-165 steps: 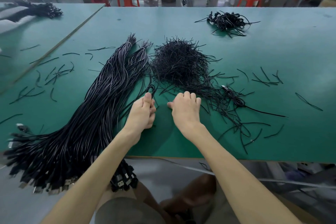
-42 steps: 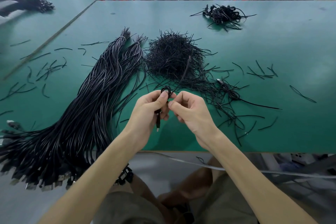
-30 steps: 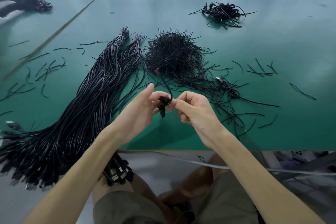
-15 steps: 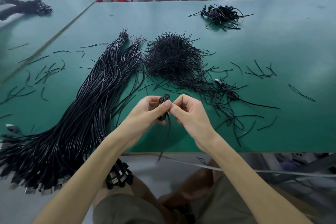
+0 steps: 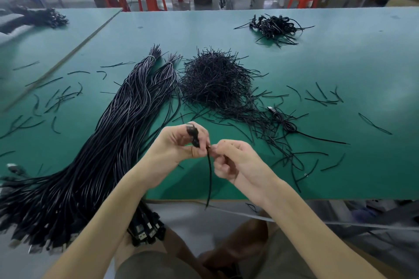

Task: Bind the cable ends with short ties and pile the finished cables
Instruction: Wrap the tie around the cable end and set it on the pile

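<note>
Black bunched cable (image 5: 194, 139) in left hand (image 5: 174, 147), right hand (image 5: 235, 161) seemingly pinching tie (image 5: 209, 179)

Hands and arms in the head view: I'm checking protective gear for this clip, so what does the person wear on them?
Nothing is worn. The left hand and right hand are bare, with no gloves, rings or tape showing. The left forearm and right forearm are bare too, down to the frame's lower edge: no sleeves, watch or wristband in view.
</note>
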`<state>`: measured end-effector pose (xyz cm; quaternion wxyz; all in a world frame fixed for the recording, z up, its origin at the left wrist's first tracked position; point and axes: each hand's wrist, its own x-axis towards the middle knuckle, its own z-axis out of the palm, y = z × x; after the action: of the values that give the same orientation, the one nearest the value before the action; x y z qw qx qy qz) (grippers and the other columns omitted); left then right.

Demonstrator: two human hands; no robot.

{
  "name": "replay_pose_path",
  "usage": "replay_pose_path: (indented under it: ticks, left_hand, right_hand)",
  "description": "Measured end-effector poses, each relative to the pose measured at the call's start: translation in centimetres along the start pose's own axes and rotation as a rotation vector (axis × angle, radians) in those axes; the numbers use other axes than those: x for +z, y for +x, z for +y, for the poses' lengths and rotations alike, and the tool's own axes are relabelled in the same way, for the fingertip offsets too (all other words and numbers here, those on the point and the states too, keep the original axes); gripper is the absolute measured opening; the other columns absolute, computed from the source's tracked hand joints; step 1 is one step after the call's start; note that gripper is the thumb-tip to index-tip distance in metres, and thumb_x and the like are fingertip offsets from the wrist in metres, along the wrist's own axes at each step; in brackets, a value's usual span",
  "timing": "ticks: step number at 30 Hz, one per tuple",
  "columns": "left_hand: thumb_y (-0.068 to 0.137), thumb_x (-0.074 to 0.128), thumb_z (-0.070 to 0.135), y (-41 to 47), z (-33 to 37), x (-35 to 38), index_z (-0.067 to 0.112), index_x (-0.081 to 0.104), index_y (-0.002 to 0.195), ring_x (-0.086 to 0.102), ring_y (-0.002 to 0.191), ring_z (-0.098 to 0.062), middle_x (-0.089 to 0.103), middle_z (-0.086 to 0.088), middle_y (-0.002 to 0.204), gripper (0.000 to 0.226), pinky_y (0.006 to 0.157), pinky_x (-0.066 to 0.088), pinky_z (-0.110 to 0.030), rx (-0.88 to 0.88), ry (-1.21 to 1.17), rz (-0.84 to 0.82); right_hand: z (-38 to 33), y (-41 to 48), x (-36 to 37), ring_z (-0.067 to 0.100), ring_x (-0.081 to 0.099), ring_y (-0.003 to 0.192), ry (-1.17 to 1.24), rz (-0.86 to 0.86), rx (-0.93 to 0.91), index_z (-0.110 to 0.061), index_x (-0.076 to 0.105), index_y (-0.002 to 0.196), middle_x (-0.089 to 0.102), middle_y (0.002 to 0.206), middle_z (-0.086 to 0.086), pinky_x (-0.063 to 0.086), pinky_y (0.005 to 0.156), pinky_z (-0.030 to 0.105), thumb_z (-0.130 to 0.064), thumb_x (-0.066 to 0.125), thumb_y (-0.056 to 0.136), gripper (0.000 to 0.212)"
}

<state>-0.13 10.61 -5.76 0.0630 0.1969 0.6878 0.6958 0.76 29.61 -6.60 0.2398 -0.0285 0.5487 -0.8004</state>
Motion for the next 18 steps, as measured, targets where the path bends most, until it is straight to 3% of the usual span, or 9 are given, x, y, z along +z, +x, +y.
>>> replay_pose_path:
  ticks: [3, 6, 8, 11, 13, 15, 18]
  left_hand:
    - [0.071, 0.066, -0.031, 0.0, -0.5, 0.5, 0.007, 0.063, 0.064, 0.068, 0.099, -0.035, 0.065, -0.015, 0.098, 0.039, 0.085, 0.058, -0.038, 0.115, 0.133, 0.03]
    - [0.071, 0.063, -0.03, -0.2, -1.1, 0.8, 0.008, 0.066, 0.058, 0.064, 0.105, -0.033, 0.063, -0.012, 0.113, 0.041, 0.087, 0.058, -0.044, 0.083, 0.208, 0.08]
    - [0.077, 0.06, -0.028, -0.2, -1.2, 0.2, 0.018, 0.074, 0.068, 0.061, 0.105, -0.024, 0.057, -0.01, 0.114, 0.049, 0.09, 0.056, -0.039, 0.073, 0.262, 0.12]
    - [0.097, 0.055, -0.008, -0.6, -1.0, -0.6, 0.014, 0.078, 0.091, 0.067, 0.096, -0.028, 0.064, -0.011, 0.102, 0.032, 0.088, 0.057, -0.038, 0.029, 0.054, 0.099]
    - [0.102, 0.051, 0.001, -0.4, -0.7, -1.1, 0.011, 0.076, 0.091, 0.072, 0.093, -0.034, 0.069, -0.013, 0.094, 0.029, 0.084, 0.059, -0.042, -0.11, -0.138, 0.109]
    - [0.103, 0.044, -0.003, 0.0, -0.6, -1.4, 0.008, 0.073, 0.088, 0.073, 0.09, -0.036, 0.067, -0.017, 0.087, 0.034, 0.081, 0.06, -0.045, -0.216, -0.221, 0.148]
    - [0.103, 0.043, 0.0, 0.7, -0.3, -1.2, 0.002, 0.066, 0.091, 0.074, 0.082, -0.034, 0.063, -0.019, 0.083, 0.026, 0.074, 0.061, -0.044, -0.315, -0.258, 0.179]
  right_hand:
    - [-0.4, -0.3, -0.4, 0.009, 0.036, 0.049, -0.03, 0.045, 0.036, -0.012, 0.057, 0.069, 0.044, 0.062, 0.001, 0.025, 0.044, 0.018, -0.006, 0.059, 0.095, 0.027]
    - [-0.7, -0.1, -0.3, 0.011, 0.038, 0.052, -0.272, 0.162, -0.073, -0.008, 0.058, 0.079, 0.047, 0.061, 0.0, 0.031, 0.047, 0.018, -0.007, 0.064, 0.093, 0.015]
    - [-0.9, 0.2, -0.1, 0.01, 0.041, 0.053, -0.395, 0.222, -0.177, -0.007, 0.059, 0.08, 0.05, 0.06, 0.0, 0.037, 0.052, 0.017, -0.01, 0.066, 0.093, 0.015]
    - [-1.1, 0.7, 0.0, 0.01, 0.044, 0.057, -0.51, 0.266, -0.295, 0.0, 0.06, 0.082, 0.052, 0.062, -0.001, 0.04, 0.058, 0.022, -0.013, 0.066, 0.095, 0.02]
    - [-1.3, 1.1, 0.1, 0.009, 0.044, 0.06, -0.586, 0.263, -0.346, -0.003, 0.059, 0.08, 0.052, 0.062, -0.007, 0.04, 0.061, 0.025, -0.015, 0.066, 0.095, 0.02]
    - [-1.2, 1.2, 0.5, 0.006, 0.043, 0.059, -0.666, 0.233, -0.38, -0.008, 0.058, 0.077, 0.051, 0.062, -0.011, 0.039, 0.059, 0.023, -0.015, 0.066, 0.095, 0.021]
    - [-0.8, 1.3, 1.0, 0.009, 0.044, 0.06, -0.755, 0.228, -0.449, -0.007, 0.057, 0.078, 0.057, 0.067, -0.003, 0.039, 0.058, 0.022, -0.014, 0.065, 0.095, 0.02]
